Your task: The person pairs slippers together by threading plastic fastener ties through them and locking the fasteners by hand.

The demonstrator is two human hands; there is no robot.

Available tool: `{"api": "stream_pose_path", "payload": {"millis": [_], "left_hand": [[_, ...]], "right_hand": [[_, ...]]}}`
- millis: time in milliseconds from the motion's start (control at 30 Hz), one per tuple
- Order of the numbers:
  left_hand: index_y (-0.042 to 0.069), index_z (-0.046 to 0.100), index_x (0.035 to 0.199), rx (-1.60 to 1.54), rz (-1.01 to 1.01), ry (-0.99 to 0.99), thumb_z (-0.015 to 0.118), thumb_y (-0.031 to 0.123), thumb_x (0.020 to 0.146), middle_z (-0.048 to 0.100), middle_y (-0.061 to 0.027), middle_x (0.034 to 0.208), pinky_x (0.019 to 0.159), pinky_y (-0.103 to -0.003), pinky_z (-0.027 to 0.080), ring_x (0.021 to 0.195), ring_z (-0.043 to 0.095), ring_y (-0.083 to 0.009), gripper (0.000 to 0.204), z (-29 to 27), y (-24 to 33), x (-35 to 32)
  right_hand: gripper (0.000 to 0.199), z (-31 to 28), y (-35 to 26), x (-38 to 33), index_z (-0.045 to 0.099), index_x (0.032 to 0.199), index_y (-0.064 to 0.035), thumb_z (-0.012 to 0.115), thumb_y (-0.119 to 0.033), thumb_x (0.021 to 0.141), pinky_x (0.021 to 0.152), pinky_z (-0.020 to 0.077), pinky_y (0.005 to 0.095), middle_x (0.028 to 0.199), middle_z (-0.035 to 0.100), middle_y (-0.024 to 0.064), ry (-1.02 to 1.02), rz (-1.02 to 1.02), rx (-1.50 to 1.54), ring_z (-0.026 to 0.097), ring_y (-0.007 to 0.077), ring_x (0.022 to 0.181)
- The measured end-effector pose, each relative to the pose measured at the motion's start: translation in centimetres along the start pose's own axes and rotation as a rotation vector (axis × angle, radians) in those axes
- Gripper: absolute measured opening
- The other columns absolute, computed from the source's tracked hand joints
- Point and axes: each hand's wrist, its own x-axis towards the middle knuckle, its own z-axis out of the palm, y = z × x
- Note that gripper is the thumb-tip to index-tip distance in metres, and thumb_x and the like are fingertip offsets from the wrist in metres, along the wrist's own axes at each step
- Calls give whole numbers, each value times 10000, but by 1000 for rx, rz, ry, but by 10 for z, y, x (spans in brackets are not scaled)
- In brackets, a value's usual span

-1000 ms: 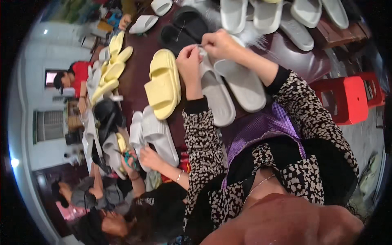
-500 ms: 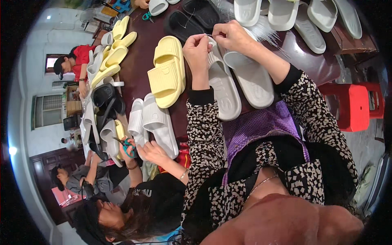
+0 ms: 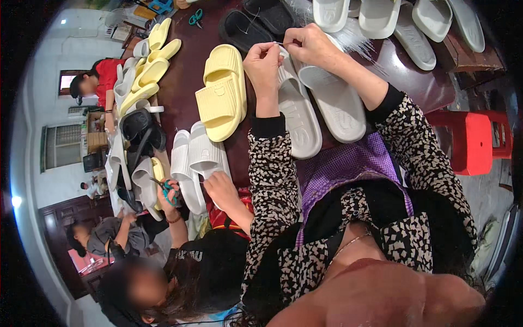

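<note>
My left hand (image 3: 263,68) and my right hand (image 3: 313,46) are close together over the far end of a grey slide sandal (image 3: 300,122). Both pinch a thin strand (image 3: 278,43) that spans the small gap between their fingertips. A second grey slide sandal (image 3: 342,106) lies beside the first, partly under my right hand and wrist. Left of my left hand sits a pair of pale yellow slide sandals (image 3: 222,98), one leaning on the other. Black slide sandals (image 3: 245,35) lie just beyond my hands, with a thin pale strand across them.
Clear plastic strands (image 3: 354,42) lie behind my right hand. Grey sandals (image 3: 381,22) line the far right. At left a co-worker holds teal-handled scissors (image 3: 168,192) by grey sandals (image 3: 188,169). More scissors (image 3: 196,18) lie far back. A red stool (image 3: 468,143) stands right.
My fingertips have shifted slightly while still pinching the strand. The co-worker's hands beside me have moved at the grey sandals. A hand at the far edge has drawn away from the scissors there.
</note>
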Motion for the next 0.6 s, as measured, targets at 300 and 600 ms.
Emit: {"api": "stream_pose_path", "payload": {"millis": [300,600], "left_hand": [[-8,634,835,-143,-116,-43,636,20,790,604,-25,675,501,-183,430,542,545,-71,53,-4,1,6],[23,630,860,-130,-196,-106,643,66,790,577,1,705,497,-185,402,561,496,-60,83,17,12,14]], "right_hand": [[68,2,2,3,625,730,-50,591,-105,708,554,499,361,591,602,126,19,68,58,600,287,529],[27,-20,18,11,595,679,-89,596,-69,698,598,431,368,613,595,81,95,-153,86,594,266,576]]}}
